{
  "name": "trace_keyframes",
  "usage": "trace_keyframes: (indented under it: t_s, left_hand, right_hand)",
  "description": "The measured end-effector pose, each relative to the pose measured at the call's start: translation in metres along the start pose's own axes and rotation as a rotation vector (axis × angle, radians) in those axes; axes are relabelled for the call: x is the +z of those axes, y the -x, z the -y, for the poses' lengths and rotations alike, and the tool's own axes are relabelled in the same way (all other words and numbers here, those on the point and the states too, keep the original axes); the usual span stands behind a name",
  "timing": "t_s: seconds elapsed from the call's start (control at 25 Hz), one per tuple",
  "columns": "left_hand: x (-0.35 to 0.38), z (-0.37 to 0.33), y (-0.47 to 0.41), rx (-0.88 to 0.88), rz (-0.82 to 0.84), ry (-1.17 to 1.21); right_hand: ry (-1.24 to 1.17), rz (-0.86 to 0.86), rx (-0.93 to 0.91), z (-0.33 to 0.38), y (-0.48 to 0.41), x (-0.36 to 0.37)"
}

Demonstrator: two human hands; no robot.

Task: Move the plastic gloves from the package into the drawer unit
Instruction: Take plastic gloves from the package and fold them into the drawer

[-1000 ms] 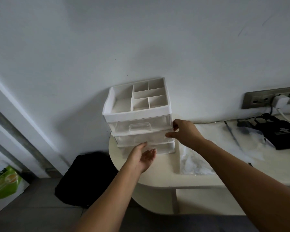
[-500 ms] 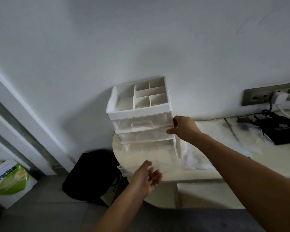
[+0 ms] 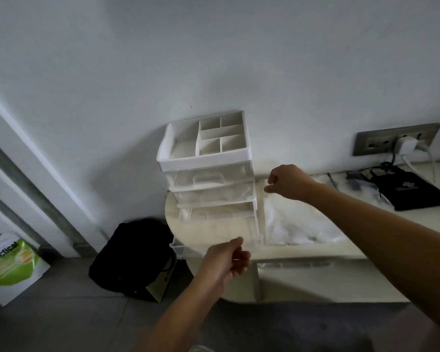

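Since a second ago the drawer (image 3: 211, 232) stands pulled out of the unit (image 3: 206, 158) toward 6 o'clock, with the left hand (image 3: 226, 259) curled round its front. Off the unit now, the right hand (image 3: 287, 182) is curled on nothing. At the unit's 3 o'clock lie the gloves (image 3: 297, 224), packaged.

- The left hand (image 3: 226, 259) is low and near the body, thumb on top, fingers curled under toward the palm.
- Its fingers close on the front edge of a clear drawer (image 3: 178, 249); the exact hold is hard to make out through the see-through plastic.
- The left forearm (image 3: 178, 311) rises from the bottom edge, bare, wrist straight.
- The right hand (image 3: 287, 181) is higher and farther out, knuckles up, fingers folded into a loose fist, nothing in it.
- The right forearm (image 3: 381, 224) stretches in bare from the lower right, nearly straight.
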State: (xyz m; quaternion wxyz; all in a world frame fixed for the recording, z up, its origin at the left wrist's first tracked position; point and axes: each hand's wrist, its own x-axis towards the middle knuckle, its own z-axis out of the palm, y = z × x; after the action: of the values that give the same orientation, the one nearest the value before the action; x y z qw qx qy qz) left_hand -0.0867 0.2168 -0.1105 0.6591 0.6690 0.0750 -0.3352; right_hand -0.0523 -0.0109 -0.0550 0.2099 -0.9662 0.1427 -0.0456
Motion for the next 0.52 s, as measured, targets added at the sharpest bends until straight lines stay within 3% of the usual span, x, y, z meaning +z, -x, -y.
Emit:
trace_keyframes:
  t_s: [0.16,0.28,0.4,0.52]
  left_hand:
    - [0.051,-0.020,0.004,0.298,0.079,-0.272]
    - [0.089,-0.029,-0.006,0.493,0.074,-0.458]
    - [0.119,-0.029,-0.026,0.551,0.108,-0.638]
    - [0.142,-0.015,-0.047,0.586,0.125,-0.833]
  right_hand:
    - [0.148,0.090,0.113,-0.069,0.029,-0.056]
    - [0.099,0.250,0.310,-0.129,0.048,-0.071]
    - [-0.065,0.319,0.508,-0.168,0.058,-0.058]
    - [-0.168,0.339,0.581,-0.182,0.064,-0.033]
